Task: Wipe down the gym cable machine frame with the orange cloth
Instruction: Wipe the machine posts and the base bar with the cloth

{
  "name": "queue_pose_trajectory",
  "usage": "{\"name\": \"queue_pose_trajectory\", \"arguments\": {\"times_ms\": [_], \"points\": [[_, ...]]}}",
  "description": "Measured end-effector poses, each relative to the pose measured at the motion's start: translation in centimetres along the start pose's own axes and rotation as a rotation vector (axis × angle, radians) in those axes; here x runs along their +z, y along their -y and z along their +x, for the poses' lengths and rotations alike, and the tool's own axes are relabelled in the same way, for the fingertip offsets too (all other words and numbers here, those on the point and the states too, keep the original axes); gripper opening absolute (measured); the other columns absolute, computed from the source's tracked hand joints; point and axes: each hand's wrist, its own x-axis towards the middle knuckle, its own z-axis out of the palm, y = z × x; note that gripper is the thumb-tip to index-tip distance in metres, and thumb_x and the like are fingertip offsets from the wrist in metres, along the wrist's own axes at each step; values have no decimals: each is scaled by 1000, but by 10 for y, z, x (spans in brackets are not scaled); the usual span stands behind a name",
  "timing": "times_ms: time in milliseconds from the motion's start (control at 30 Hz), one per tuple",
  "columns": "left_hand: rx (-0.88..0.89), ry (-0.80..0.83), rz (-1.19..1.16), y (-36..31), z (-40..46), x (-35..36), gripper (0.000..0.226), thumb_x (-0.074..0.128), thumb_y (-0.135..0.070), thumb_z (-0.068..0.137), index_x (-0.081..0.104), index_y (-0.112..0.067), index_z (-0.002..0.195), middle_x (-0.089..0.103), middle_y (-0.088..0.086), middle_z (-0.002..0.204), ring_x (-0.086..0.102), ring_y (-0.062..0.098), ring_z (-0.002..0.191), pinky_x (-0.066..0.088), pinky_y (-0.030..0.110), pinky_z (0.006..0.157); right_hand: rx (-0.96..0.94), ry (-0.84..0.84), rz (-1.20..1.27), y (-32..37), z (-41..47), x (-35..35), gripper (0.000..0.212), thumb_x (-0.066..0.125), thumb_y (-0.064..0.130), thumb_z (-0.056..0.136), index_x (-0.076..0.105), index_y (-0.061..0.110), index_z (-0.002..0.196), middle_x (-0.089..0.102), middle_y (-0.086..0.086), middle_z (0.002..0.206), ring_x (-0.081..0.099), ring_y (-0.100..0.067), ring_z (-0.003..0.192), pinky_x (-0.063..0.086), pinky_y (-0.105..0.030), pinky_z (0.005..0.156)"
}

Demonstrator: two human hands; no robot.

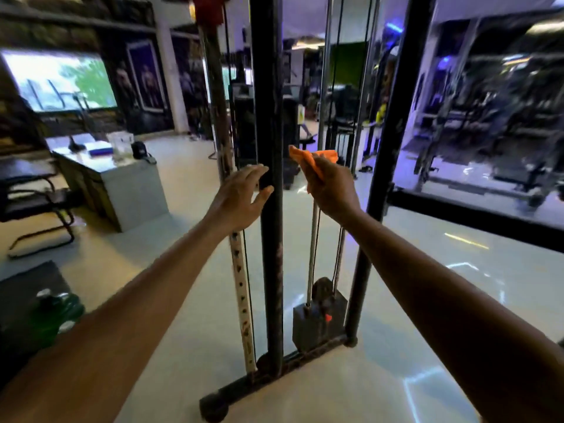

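Note:
The cable machine frame stands in front of me, its black central upright [270, 239] running from top to floor base [274, 374]. My left hand [241, 196] reaches to that upright at mid height, fingers straight and spread, fingertips touching its left side. My right hand [331, 184] grips the bunched orange cloth [314, 158] just right of the upright, a small gap away from it. A second black post [387, 154] rises on the right.
A pale adjustment rail with holes [241, 300] and cables run beside the upright. A weight stack [319, 319] sits on the base. A grey desk [122, 184] and black chair [36, 206] stand left; a green bottle [55, 315] lies lower left. Gym machines fill the right background.

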Motion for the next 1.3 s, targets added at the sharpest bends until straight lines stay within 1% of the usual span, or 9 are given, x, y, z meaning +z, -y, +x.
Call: {"name": "queue_pose_trajectory", "arguments": {"times_ms": [300,433,567,767,967,1067,1167,1233,1300], "points": [[121,-278,-82,-4,226,-81,62,48,-52,106,49,-17,157,53,6,158,51,25,144,42,43,121,-204,-275,16,24,235,-48,42,44,71,105,70,39,111,74,3,78,73,-16,66,62,-50,62],[187,-382,-68,-8,306,-113,60,48,-48,106,51,-14,155,53,6,156,52,26,141,44,44,119,-305,-357,8,45,308,-66,25,45,67,111,64,63,94,66,2,66,65,-13,53,58,-41,53],[179,-485,-48,-9,362,-134,54,52,-41,110,47,-15,158,47,6,161,46,26,147,37,37,121,-337,-389,37,43,378,-67,40,48,61,112,68,32,95,67,2,68,65,-8,55,60,-40,66],[111,-700,-88,-9,425,-135,51,52,-35,112,44,-18,160,41,4,166,41,23,149,30,28,114,-455,-378,160,37,463,-61,37,50,51,113,73,24,105,70,4,68,68,-5,60,63,-46,63],[60,-853,-576,-6,478,-152,42,39,-53,110,61,-29,137,62,-2,139,56,8,124,41,33,110,-593,-423,132,46,537,-42,42,45,59,111,69,28,127,70,3,88,70,-19,74,61,-51,64],[27,-837,-932,-3,492,-160,51,34,-60,112,64,-27,137,66,-11,128,62,4,123,52,31,107,-642,-455,106,60,555,-30,41,46,52,113,62,29,142,71,-5,120,71,-31,104,61,-51,80],[-2,-836,-1026,3,500,-167,65,22,-60,113,60,-19,146,66,-12,127,66,-3,106,58,19,79,-659,-356,44,64,553,0,61,29,59,116,34,29,168,37,-8,174,30,-34,162,18,-63,132],[0,-824,-1040,9,504,-172,77,17,-68,109,62,-18,147,67,-7,138,64,2,116,55,30,99,-680,-304,28,54,542,26,69,15,63,115,-1,31,175,-6,-2,183,-12,-21,168,-14,-57,133],[0,-821,-1054,16,503,-176,83,15,-74,106,63,-20,148,67,-4,144,60,11,131,48,37,109,-672,-341,42,38,528,49,70,12,59,115,-16,30,172,-24,-1,179,-26,-17,165,-19,-54,132]]}}
